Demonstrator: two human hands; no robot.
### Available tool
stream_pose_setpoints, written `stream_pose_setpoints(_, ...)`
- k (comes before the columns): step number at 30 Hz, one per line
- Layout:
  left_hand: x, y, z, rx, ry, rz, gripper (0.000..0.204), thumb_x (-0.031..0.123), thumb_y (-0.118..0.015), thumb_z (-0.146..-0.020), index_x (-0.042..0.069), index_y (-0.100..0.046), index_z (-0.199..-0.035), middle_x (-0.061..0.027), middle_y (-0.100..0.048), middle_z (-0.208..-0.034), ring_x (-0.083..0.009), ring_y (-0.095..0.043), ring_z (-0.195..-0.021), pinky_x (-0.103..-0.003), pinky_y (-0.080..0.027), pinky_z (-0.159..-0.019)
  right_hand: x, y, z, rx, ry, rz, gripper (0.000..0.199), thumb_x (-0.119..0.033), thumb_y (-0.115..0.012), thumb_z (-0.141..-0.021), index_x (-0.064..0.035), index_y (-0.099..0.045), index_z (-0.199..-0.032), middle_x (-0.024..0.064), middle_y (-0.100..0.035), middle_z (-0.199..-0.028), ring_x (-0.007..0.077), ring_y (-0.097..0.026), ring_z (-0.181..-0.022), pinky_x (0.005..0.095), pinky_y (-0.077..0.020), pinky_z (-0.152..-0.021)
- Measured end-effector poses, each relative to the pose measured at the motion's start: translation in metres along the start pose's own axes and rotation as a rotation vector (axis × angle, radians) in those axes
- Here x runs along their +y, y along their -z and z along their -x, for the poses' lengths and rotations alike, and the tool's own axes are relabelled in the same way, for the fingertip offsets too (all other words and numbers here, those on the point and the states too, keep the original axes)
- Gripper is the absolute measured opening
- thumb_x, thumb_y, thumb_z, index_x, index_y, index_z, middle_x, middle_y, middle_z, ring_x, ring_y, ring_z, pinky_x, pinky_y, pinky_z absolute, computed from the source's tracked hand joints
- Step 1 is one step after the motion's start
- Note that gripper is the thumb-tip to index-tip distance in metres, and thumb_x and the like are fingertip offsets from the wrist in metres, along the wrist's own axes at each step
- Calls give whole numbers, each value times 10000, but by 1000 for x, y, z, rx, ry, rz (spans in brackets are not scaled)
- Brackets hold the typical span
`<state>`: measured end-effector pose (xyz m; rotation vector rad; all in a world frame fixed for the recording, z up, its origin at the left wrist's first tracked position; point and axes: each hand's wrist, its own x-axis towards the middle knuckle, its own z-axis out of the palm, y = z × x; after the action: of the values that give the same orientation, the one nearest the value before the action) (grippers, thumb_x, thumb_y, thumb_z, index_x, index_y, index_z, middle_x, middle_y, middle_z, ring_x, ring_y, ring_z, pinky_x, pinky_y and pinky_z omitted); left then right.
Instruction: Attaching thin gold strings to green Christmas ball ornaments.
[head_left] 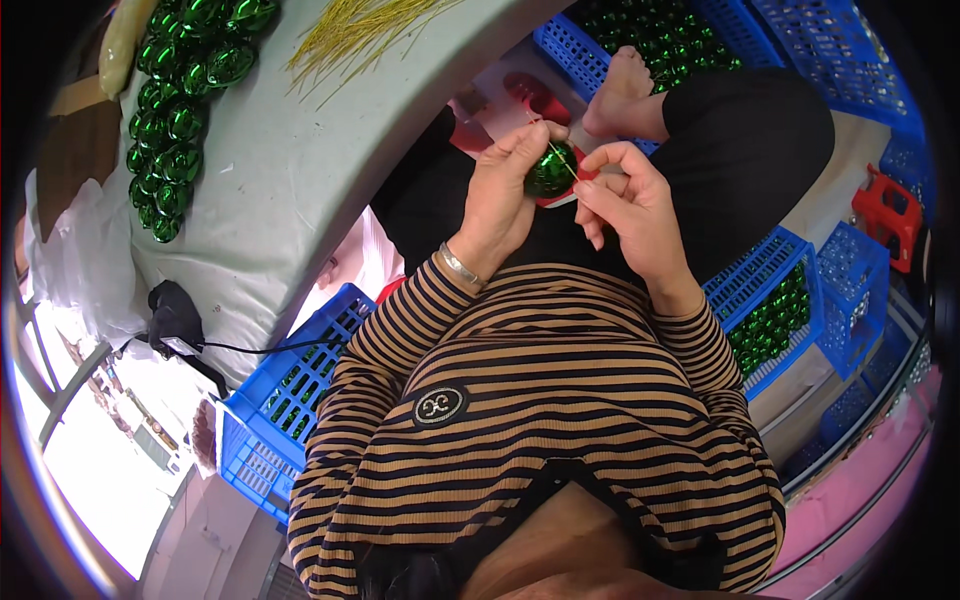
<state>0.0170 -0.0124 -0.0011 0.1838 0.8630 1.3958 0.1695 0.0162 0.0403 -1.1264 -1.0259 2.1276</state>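
Two hands meet over the lap, just off the near edge of the grey surface. The left hand wraps a glossy green ball ornament, fingers curled around its round, slippery shell. The right hand pinches a thin yellow-gold thread that touches the ball's top.

To do this well, I judge the ball should stay steady with its top turned toward the pinching fingertips, and the thread kept short and taut, since fine strands bend easily.

A loose bundle of the same gold strands lies by the surface's far edge. Shiny green balls cluster along its left edge. Blue perforated plastic crates hold more.
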Motion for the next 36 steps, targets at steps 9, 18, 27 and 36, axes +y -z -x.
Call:
stream_pose_setpoints(9, 10, 1, -5, 45, 76, -111, 218, 192, -628, -870, -13, -671, -929, -51, -658, -828, -115, -599, -756, -242, -481, -738, -11, -7, -2, -19, -41, -460, 118, -49, -511, -901, 56, -554, -932, 172, -647, -794, 188, -639, -616, 240, -518, -487)
stream_pose_setpoints(18, 13, 6, -4, -72, 66, -186, 232, 190, -645, -856, -21, -675, -948, -65, -663, -890, -114, -587, -798, -251, -473, -778, 9, -2, -4, 102, 117, -90, 134, -102, -549, -903, 26, -572, -872, 88, -612, -657, 90, -533, -466, 152, -380, -399)
stream_pose_setpoints(27, 16, 10, -5, -58, 98, -180, 256, 206, -660, -843, -24, -676, -954, -70, -662, -900, -122, -580, -836, -266, -458, -828, 8, -4, 8, 93, 78, 123, 70, -76, -589, -864, -15, -583, -830, 6, -566, -585, 24, -484, -464, 147, -360, -425)
stream_pose_setpoints(36, 25, 17, -8, -300, 110, -284, 274, 249, -666, -826, -24, -673, -851, -101, -635, -883, -164, -565, -880, -288, -421, -856, 3, 15, 4, 23, 109, 196, 65, -29, -607, -842, -3, -616, -900, 28, -610, -702, 40, -531, -555, 153, -390, -472)
